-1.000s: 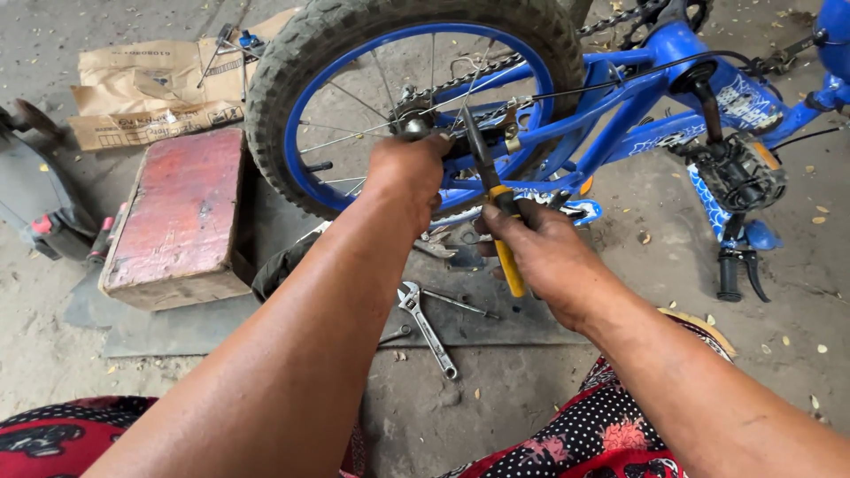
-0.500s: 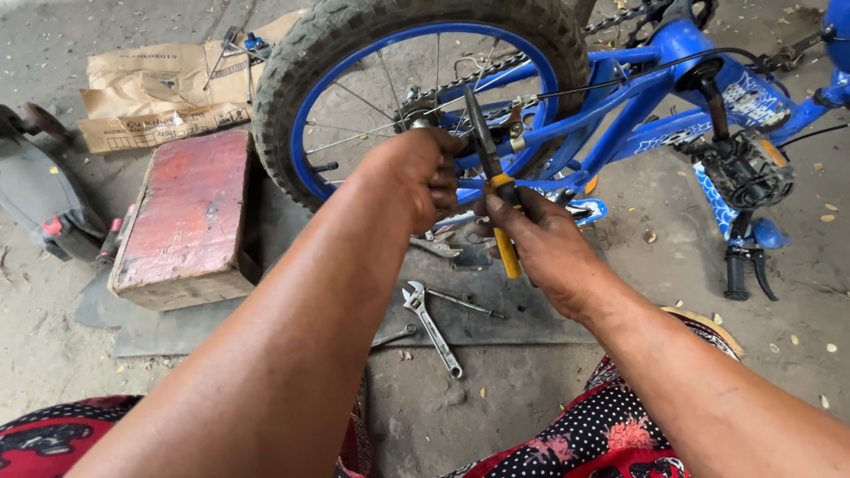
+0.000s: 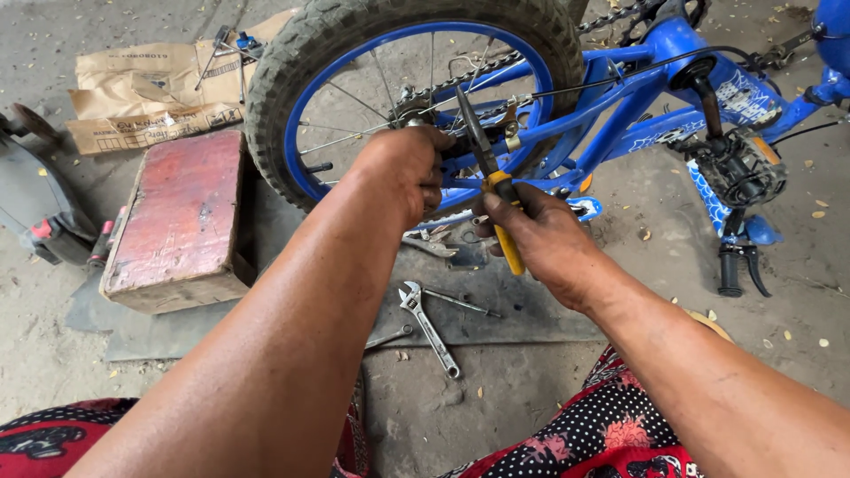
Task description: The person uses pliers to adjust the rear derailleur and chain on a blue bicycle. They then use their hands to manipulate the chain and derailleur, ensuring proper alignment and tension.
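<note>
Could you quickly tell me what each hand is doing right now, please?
Left hand: closed at the hub of the blue-rimmed bicycle wheel.
Right hand: closed, holding yellow-handled pliers.

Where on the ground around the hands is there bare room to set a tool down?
Bare ground lies below the adjustable wrench, toward the knees, and right of the pedal. The mat right of the wrench is free. It is crowded under the wheel hub, where the left hand and the right hand with pliers work.

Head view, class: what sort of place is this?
Probably an informal bicycle repair spot: bare dusty ground, a small blue upturned bicycle, a silver adjustable wrench on a mat.
</note>
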